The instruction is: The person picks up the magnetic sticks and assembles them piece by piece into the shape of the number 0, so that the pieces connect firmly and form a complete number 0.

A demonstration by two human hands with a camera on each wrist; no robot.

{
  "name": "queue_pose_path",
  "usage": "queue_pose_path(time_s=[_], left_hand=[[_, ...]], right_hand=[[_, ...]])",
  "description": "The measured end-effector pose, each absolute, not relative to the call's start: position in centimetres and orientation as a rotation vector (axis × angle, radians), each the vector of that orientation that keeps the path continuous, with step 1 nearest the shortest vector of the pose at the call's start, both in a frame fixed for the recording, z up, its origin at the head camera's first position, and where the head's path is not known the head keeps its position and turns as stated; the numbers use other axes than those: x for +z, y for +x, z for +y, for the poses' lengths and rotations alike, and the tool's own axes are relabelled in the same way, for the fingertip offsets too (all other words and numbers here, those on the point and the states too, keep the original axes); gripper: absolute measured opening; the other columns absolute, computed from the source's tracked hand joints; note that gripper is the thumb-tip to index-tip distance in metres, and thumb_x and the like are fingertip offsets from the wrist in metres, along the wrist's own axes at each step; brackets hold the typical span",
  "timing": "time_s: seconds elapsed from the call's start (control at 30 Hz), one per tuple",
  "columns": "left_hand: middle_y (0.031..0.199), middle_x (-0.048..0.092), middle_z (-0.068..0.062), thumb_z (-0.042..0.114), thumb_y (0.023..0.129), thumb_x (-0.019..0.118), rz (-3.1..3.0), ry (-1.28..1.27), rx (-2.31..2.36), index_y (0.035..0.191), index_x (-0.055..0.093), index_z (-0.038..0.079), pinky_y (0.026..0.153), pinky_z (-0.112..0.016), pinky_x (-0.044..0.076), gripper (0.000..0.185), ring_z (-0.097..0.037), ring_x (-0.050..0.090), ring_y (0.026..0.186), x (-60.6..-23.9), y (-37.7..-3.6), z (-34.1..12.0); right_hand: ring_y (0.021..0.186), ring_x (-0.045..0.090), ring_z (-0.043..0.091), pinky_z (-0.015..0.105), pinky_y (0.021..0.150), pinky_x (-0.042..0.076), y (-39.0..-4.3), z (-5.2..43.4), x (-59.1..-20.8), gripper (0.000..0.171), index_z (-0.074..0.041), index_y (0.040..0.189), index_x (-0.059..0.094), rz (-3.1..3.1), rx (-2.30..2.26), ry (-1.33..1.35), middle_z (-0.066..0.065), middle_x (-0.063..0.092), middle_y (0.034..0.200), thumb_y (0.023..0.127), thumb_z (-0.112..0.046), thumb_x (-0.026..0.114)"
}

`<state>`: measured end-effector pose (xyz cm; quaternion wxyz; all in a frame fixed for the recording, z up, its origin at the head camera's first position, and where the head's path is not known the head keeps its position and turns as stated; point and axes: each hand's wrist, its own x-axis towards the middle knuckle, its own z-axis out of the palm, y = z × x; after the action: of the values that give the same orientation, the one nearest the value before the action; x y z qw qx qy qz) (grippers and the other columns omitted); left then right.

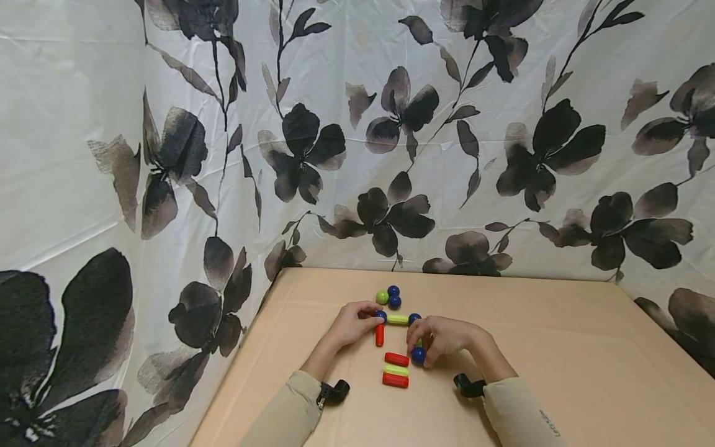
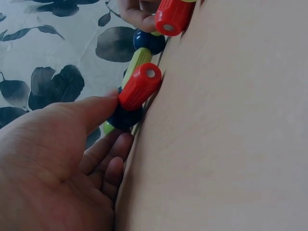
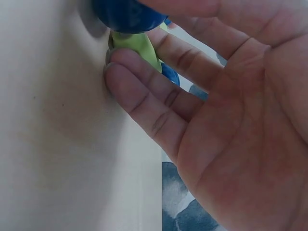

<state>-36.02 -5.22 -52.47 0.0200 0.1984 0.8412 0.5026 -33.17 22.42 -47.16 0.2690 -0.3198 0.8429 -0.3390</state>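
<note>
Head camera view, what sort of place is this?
Probably an indoor tabletop work or play area: floral fabric hangs behind a tan table with red rods and blue balls on it.

Left of the crosswise green rod (image 1: 398, 320), the left hand (image 1: 352, 324) partly covers a blue ball (image 1: 381, 315). Right of that rod, the right hand (image 1: 449, 337) hides much of another green rod (image 3: 142, 44); the second blue ball (image 3: 127, 17) there is cropped by the right wrist view's top edge. Lettering (image 1: 549, 423) on the right sleeve (image 1: 516, 413) is illegibly small.
</note>
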Motion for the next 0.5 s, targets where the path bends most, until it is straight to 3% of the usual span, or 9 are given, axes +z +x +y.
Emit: queue_pose_path(time_s=[0.5], left_hand=[[0.108,0.074,0.003,0.025,0.097,0.076,2.613,0.593,1.561,0.124,0.075,0.013,0.084,-0.028,0.054,0.03,-0.013,0.064,0.094,-52.59,-36.06,-5.23]], right_hand=[[0.093,0.059,0.023,0.033,0.079,0.053,-33.14,22.39,-46.92,0.034,-0.015,0.1,0.079,2.297,-0.892,-0.872,0.0,0.066,0.115,0.075,0.008,0.084]])
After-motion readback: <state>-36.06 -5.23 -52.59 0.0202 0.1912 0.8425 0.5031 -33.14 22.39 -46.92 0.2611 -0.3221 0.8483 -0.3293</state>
